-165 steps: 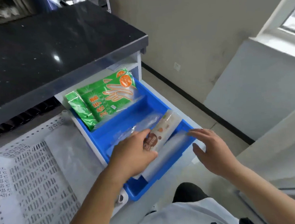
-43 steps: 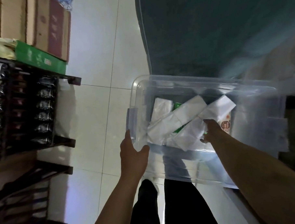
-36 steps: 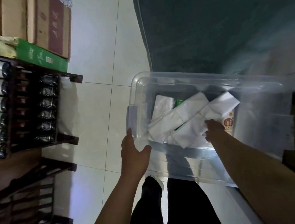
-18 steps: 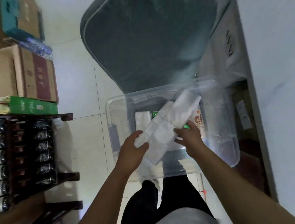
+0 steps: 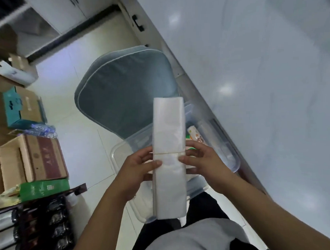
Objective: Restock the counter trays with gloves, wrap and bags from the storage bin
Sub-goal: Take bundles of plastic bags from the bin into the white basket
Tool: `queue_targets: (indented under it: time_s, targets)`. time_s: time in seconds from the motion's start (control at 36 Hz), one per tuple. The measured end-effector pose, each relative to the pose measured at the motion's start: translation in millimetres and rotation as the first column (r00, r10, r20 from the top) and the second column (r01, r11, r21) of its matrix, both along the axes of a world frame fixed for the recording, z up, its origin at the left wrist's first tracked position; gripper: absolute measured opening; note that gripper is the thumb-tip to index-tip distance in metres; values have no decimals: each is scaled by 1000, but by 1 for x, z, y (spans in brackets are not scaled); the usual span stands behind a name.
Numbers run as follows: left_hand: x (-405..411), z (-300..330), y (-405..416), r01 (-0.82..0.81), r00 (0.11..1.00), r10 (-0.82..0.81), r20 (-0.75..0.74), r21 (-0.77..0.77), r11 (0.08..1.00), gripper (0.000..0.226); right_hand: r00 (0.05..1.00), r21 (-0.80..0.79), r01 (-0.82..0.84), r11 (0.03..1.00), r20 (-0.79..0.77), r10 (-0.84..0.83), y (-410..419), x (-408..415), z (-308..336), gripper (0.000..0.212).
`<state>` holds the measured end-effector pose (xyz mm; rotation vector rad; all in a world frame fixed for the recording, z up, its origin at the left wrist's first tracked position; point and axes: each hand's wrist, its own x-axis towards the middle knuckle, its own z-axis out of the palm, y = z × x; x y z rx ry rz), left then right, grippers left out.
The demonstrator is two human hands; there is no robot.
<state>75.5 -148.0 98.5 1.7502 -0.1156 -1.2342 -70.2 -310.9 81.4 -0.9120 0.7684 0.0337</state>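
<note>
Pack: a long, flat, white translucent pack of folded plastic bags (image 5: 169, 156) is being held lengthwise above the bin, running away from the person's body.
Left hand: the left hand (image 5: 138, 172) is gripping the pack's left edge near its middle, thumb lying on top and fingers curling beneath.
Right hand: the right hand (image 5: 203, 161) is gripping the right edge just opposite, thumb on top, fingers underneath.
Bin: the clear plastic storage bin (image 5: 232, 159) is sitting on the floor directly below the pack, an orange-printed packet (image 5: 196, 135) showing inside.
Lid: a grey-blue rounded lid (image 5: 125, 92) is lying just beyond the bin.
Surroundings: cardboard boxes (image 5: 32, 159) are standing well apart to the left, a pale counter (image 5: 262, 73) on the right.
</note>
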Motion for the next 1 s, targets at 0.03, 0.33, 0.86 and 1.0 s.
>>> queue_targets:
  time_s: [0.03, 0.33, 0.86, 1.0]
  targets:
    - [-4, 5, -3, 8, 1000, -8, 11, -16, 1000, 36, 1000, -33, 25, 999, 0, -25, 2, -7, 7, 38]
    - [-29, 66, -31, 457, 889, -451, 80, -233, 859, 59, 935, -355, 348, 868, 68, -347, 39, -92, 70, 52]
    - [-206, 111, -28, 707, 552, -833, 44, -555, 439, 73, 839, -509, 528, 680, 185, -512, 157, -304, 160, 85]
    - [-253, 127, -54, 731, 544, -834, 86, -536, 422, 70, 755, -424, 650, 630, 263, -601, 151, -340, 162, 82]
